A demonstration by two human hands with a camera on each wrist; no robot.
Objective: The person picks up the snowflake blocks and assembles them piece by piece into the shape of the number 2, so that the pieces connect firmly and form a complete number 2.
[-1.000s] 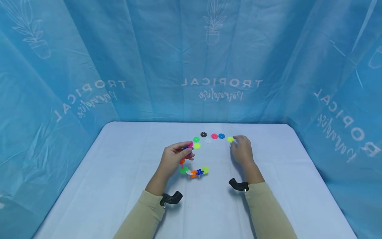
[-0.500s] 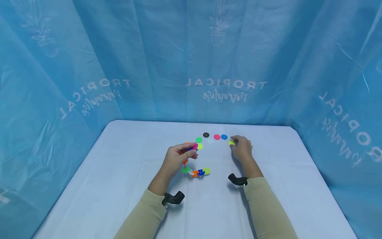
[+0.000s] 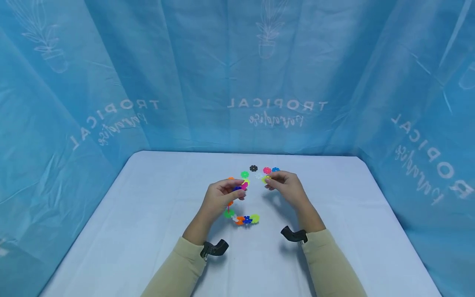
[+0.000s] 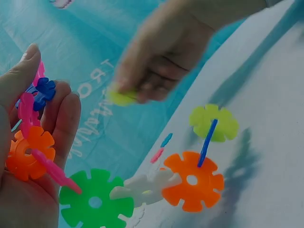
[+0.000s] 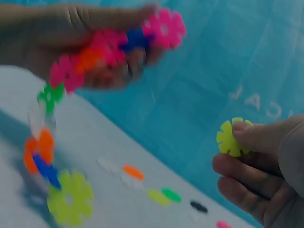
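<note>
In the head view my left hand (image 3: 217,200) holds one end of a chain of slotted flower-shaped plastic discs (image 3: 240,221). Pinched near its thumb tip is a pink end disc (image 5: 166,28) with a blue one (image 5: 135,40) behind it. From the palm the chain hangs in a curve through orange, pink, green (image 4: 95,202), white and orange discs to a blue one and a yellow end disc (image 5: 71,199). My right hand (image 3: 291,189) pinches a single yellow disc (image 5: 230,137) between thumb and fingers, raised above the table and apart from the chain.
Beyond the hands, loose discs lie flat on the white-covered table (image 3: 148,214): black (image 3: 253,168), pink (image 3: 267,170), blue (image 3: 275,169), green (image 3: 245,174) and several others. A blue printed curtain (image 3: 237,62) surrounds the table's back and sides.
My right hand has picked the yellow disc up from the right end of the loose discs and carried it left towards my left hand. The left hand keeps its grip on the chain.
</note>
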